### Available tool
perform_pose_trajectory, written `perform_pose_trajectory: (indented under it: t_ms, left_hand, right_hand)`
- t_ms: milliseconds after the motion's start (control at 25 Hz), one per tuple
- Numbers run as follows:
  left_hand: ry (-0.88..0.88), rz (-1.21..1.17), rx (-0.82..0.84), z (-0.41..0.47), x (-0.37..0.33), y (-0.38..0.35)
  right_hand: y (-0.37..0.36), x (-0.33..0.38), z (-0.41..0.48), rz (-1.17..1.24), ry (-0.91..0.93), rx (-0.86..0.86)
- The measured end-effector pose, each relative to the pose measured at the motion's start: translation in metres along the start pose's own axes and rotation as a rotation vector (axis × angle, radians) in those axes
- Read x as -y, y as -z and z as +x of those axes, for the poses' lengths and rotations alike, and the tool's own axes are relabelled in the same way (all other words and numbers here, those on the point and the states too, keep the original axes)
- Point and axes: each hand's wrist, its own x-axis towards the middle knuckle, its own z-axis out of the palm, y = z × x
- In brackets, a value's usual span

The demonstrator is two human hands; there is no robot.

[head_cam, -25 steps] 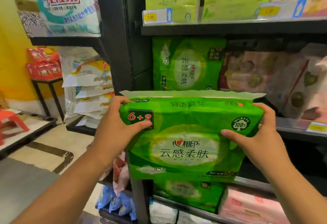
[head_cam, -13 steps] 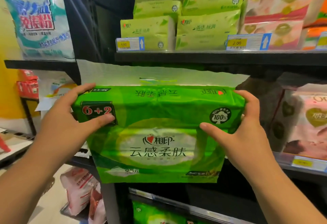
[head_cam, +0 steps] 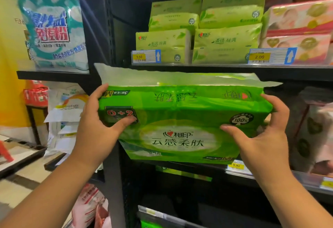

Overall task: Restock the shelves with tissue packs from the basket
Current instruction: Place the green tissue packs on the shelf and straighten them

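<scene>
Head view: your left hand (head_cam: pixel 98 130) and right hand (head_cam: pixel 263 139), gripping the green tissue pack (head_cam: pixel 180 117), have raised it beneath the upper shelf (head_cam: pixel 207 71) for shelving.

Cannot read the fine print on the price tag (head_cam: pixel 270 56). Cannot see where the fingers (head_cam: pixel 276 106) end behind the green tissue pack (head_cam: pixel 180 117).
</scene>
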Motion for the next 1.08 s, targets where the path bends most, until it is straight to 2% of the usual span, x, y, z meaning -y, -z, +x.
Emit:
perform_pose_trajectory:
  t_ms: [240,360,720,920,1080]
  left_hand:
    - [-0.146,-0.059,-0.086,0.011,0.025,-0.005]
    - [-0.195,-0.031,-0.067,0.018,0.038,-0.014]
    - [-0.154,0.001,0.013,0.023,0.096,-0.034]
    - [0.041,-0.022,0.079,0.047,0.1,-0.054]
    - [0.07,0.002,0.136,0.05,0.104,-0.074]
  right_hand:
    - [-0.021,-0.006,0.004,0.047,0.142,-0.11]
    - [-0.035,-0.028,0.003,0.077,0.133,-0.156]
    - [-0.072,-0.069,-0.007,-0.048,-0.052,-0.153]
    - [-0.087,-0.077,0.019,-0.21,-0.109,-0.084]
    - [-0.102,-0.086,0.031,-0.236,-0.189,-0.054]
